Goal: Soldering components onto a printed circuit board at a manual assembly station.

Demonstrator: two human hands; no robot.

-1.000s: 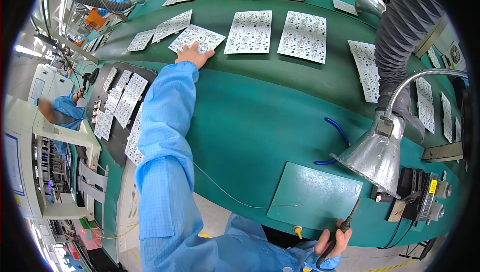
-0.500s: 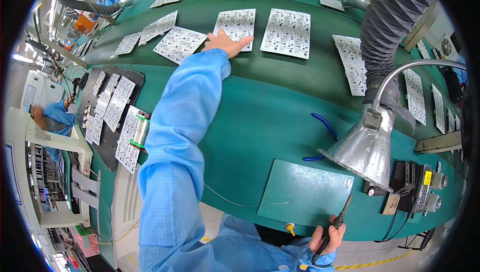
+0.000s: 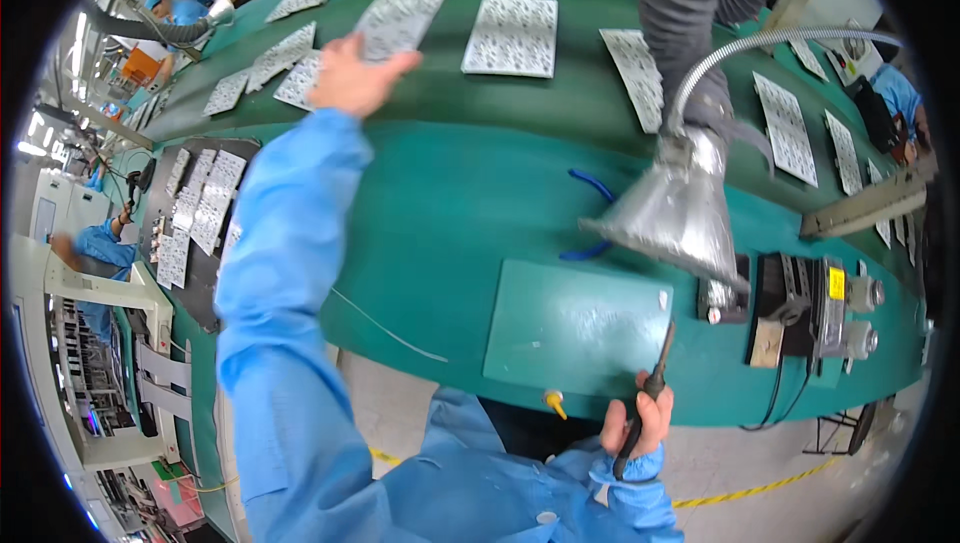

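Observation:
Far out over the dark green belt, my left hand (image 3: pixel 355 81) grips the near edge of a white circuit board panel (image 3: pixel 405 15). The panel is tilted and slightly blurred, and the thumb is spread along its near side. Close to my body, my right hand (image 3: pixel 648 421) is closed around the dark handle of a soldering iron (image 3: pixel 657 375). The iron's tip points up, over the right edge of a green work mat (image 3: pixel 560 348). Other white panels lie on the belt, one (image 3: pixel 512 35) to the right of the held one.
A metal fume funnel (image 3: pixel 675 218) on a grey hose hangs right of centre. Blue tool handles (image 3: pixel 592 183) show beside it. A soldering station (image 3: pixel 785 308) stands at right. Thin wire (image 3: pixel 390 328) crosses the bench. A dark tray (image 3: pixel 240 147) of boards lies at left.
My left hand has taken hold of the panel and tilted it off its place in the row, turning it. My right hand still holds the iron. The whole view has shifted.

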